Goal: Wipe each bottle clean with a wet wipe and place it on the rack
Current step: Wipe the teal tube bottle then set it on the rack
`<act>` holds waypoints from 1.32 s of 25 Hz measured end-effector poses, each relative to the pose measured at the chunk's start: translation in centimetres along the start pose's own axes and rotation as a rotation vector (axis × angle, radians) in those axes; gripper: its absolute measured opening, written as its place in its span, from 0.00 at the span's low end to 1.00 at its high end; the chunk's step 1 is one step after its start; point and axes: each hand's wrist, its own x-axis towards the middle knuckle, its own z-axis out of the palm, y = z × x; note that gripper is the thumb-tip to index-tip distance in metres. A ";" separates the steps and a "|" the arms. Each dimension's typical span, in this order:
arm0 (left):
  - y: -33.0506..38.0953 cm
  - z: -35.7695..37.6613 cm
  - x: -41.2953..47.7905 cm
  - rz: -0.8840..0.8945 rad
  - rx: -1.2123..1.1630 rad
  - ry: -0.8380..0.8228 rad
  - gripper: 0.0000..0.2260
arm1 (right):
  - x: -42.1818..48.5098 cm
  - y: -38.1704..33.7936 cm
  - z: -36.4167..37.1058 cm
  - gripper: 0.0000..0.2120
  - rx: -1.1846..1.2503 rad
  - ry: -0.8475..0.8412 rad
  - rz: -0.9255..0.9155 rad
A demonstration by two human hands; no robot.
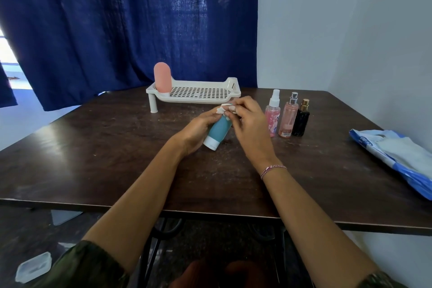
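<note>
My left hand (pixel 198 127) grips a teal bottle (pixel 218 132) with a white cap, tilted so the cap points toward me above the table. My right hand (pixel 245 121) pinches a crumpled white wet wipe (pixel 225 109) against the bottle's far end. A white perforated rack (pixel 198 93) stands behind, holding a pink bottle (pixel 162 78) upright at its left end. To the right stand three spray bottles: a pink one with white sprayer (pixel 272 114), a peach one with silver sprayer (pixel 288 117), and a black one with gold cap (pixel 301 119).
A blue-and-white wet wipe pack (pixel 397 156) lies at the table's right edge. The dark wooden table (pixel 93 147) backs onto a blue curtain (pixel 117 18) and a white wall. A clear plastic lid (pixel 34 266) lies on the floor at lower left.
</note>
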 end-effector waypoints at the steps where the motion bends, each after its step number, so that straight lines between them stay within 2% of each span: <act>1: -0.1 0.0 0.1 0.000 -0.004 -0.006 0.12 | 0.1 0.1 -0.1 0.08 0.031 0.027 0.043; 5: -0.4 -0.3 0.4 -0.010 0.018 -0.045 0.13 | 0.5 0.6 -0.4 0.10 0.131 0.126 0.249; 7: -0.4 -0.4 0.3 -0.010 0.017 -0.049 0.12 | 0.4 0.7 -0.5 0.10 0.123 0.134 0.248; 12: -0.6 -0.4 0.6 0.039 -0.070 -0.002 0.14 | 0.2 0.4 0.2 0.08 0.107 0.043 0.104; 19: 0.0 -1.1 0.9 0.103 -0.217 0.133 0.17 | -0.4 -1.1 0.8 0.04 -0.008 -0.148 -0.250; 22: 0.2 -1.1 0.7 0.089 -0.244 0.144 0.15 | -0.4 -1.5 0.6 0.05 -0.070 -0.182 -0.303; 25: 0.3 -0.7 0.5 0.083 -0.261 0.087 0.15 | -0.2 -1.2 0.3 0.05 -0.063 -0.110 -0.258; 33: 0.3 -0.2 0.0 -0.026 -0.195 0.005 0.14 | 0.4 0.4 -0.3 0.08 0.069 0.068 0.070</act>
